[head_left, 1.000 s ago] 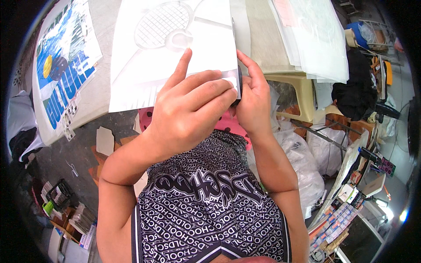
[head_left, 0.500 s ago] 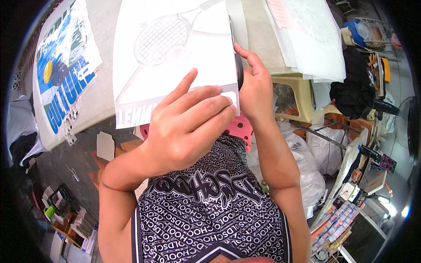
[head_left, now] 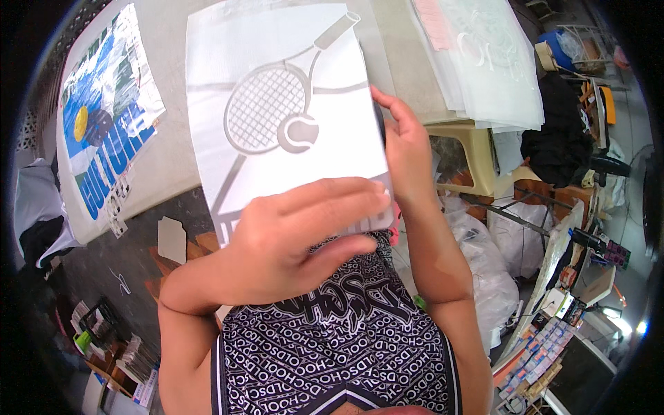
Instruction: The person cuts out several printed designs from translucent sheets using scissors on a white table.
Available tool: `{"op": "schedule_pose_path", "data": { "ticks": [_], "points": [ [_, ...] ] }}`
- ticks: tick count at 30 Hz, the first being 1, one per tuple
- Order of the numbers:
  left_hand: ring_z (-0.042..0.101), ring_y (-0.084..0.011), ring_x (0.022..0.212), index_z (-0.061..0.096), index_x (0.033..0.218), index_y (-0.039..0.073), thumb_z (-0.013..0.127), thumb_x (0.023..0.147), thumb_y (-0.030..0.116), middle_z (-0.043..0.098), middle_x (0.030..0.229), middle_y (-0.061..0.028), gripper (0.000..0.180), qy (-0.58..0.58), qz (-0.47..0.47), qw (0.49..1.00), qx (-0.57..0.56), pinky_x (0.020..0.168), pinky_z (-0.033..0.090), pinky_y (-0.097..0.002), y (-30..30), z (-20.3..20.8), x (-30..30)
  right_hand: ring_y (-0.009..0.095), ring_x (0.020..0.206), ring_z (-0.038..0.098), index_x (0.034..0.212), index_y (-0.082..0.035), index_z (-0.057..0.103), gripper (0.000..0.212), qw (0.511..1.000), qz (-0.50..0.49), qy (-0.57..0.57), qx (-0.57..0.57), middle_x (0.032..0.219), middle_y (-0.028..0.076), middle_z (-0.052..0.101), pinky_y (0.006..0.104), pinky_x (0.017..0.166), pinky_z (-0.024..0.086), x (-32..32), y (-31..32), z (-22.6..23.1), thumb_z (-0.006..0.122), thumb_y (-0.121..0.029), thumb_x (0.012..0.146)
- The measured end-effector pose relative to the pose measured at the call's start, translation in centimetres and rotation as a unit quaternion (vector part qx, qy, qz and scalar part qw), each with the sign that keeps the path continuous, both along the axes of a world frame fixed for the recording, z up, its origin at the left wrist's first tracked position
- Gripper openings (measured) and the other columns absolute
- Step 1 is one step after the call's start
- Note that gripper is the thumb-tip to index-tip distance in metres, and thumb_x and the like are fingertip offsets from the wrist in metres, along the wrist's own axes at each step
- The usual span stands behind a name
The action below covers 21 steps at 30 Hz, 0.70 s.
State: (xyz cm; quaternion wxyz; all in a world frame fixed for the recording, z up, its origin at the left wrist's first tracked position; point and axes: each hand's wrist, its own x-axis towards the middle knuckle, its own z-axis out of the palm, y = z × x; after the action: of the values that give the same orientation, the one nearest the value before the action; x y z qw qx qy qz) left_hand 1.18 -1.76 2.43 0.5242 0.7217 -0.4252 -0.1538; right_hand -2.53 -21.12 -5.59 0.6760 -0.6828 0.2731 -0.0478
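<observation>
A white sheet (head_left: pixel 277 162) printed with a grey tennis racket and ball lies over the near edge of the table, its lower part overhanging toward my lap. Across its lower right part stretches my left hand (head_left: pixel 297 221), open, fingers straight and thumb apart below them. My right hand (head_left: pixel 407 149) is at the sheet's right edge, fingers curled round what look like black-handled scissors (head_left: pixel 379 119). Most of the scissors is hidden behind the sheet and my fingers.
On the table (head_left: pixel 169 41) a blue printed poster (head_left: pixel 104 131) lies at left, and a stack of translucent sheets (head_left: pixel 487 66) at right. A beige plastic stool (head_left: pixel 467 155) stands under the right side. Clear plastic bags (head_left: pixel 477 256) fill the floor beside my right arm.
The sheet has shifted toward me and to the right, showing more of the racket. My left hand has moved lower, its thumb now below the fingers. The black handle shows less.
</observation>
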Motion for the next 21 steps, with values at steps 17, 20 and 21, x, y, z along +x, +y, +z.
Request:
{"op": "schedule_pose_path", "data": {
  "ticks": [17,20,21],
  "points": [
    [0.029,-0.0362,0.150,0.056,0.145,0.020,0.060,0.095,0.053,0.042,0.157,-0.0140,0.059,-0.331,0.143,0.884,0.297,0.124,0.016,-0.0526,1.7,-10.0,9.3,0.003,0.075,0.055,0.142,0.002,0.051,0.043,0.986,-0.076,-0.077,0.130,0.086,0.002,0.066,0.0200,0.065,0.045,0.4,2.0,-0.6,0.059,-0.016,0.104],
    [0.023,-0.0286,0.154,0.053,0.148,0.026,0.063,0.092,0.055,0.037,0.161,-0.0065,0.063,-0.315,0.151,0.881,0.320,0.126,0.014,-0.0495,1.5,-9.8,9.1,0.003,0.076,0.056,0.142,0.003,0.051,0.043,0.987,-0.078,-0.079,0.114,0.090,0.004,0.067,0.0198,0.067,0.045,0.8,1.8,-0.3,0.059,-0.016,0.104],
    [0.023,-0.0285,0.154,0.052,0.148,0.027,0.062,0.092,0.056,0.037,0.162,-0.0063,0.064,-0.320,0.159,0.874,0.329,0.126,0.013,-0.0497,1.5,-10.0,9.0,0.003,0.077,0.057,0.142,0.003,0.051,0.043,0.986,-0.082,-0.082,0.116,0.090,0.004,0.068,0.0197,0.067,0.046,1.0,1.7,0.0,0.059,-0.016,0.104]
  ]
}}
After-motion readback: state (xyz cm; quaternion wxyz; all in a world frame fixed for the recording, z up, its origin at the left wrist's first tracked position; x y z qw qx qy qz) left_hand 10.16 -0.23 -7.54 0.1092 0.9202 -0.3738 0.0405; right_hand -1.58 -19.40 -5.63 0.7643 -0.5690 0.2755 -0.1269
